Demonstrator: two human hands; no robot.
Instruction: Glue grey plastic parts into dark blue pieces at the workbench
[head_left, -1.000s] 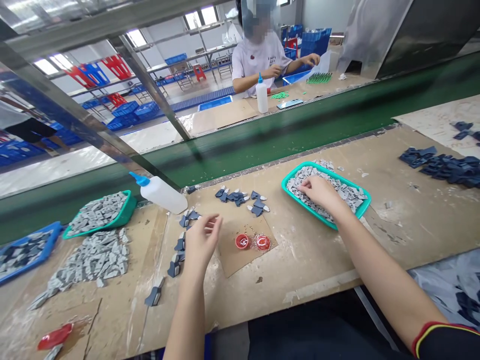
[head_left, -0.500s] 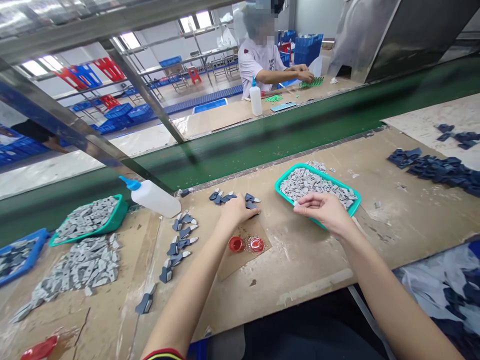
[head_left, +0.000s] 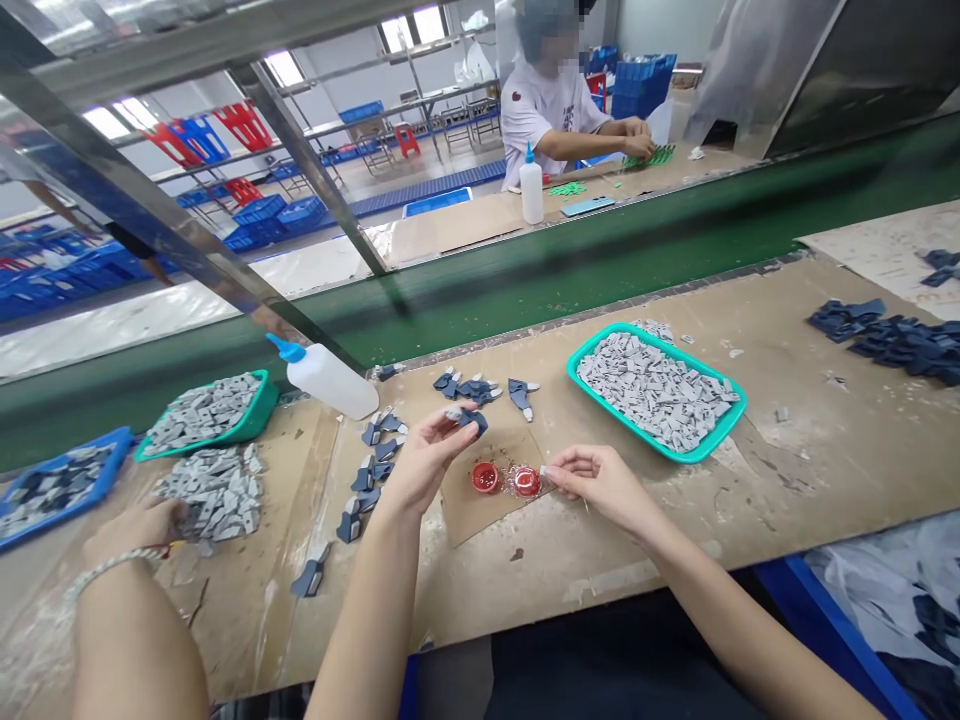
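My left hand (head_left: 424, 460) pinches a dark blue plastic piece (head_left: 474, 421) with a light grey bit at its end, held above the table. In my right hand (head_left: 600, 482), thumb and fingertips close on a small light grey piece (head_left: 547, 471), right beside a red cap (head_left: 527, 482) with wet-looking liquid in it. A second red cap (head_left: 484, 477) stands to the left on the same cardboard square. Behind my left hand lie dark blue pieces with grey tips (head_left: 522, 395). A green basket (head_left: 682, 458) full of small grey pieces stands beyond my right hand.
At the left, a co-worker's hand (head_left: 139, 530) with a bracelet reaches to a grey heap (head_left: 232, 495). A white squeeze bottle (head_left: 334, 382) leans near a metal post. Dark blue pieces (head_left: 900, 340) lie at right. Behind runs a green belt (head_left: 465, 290); a person (head_left: 547, 125) works across it.
My left hand has lifted a dark blue piece and come back toward me. My right hand has moved from the green basket to the red cap. A co-worker's arm has appeared at left.
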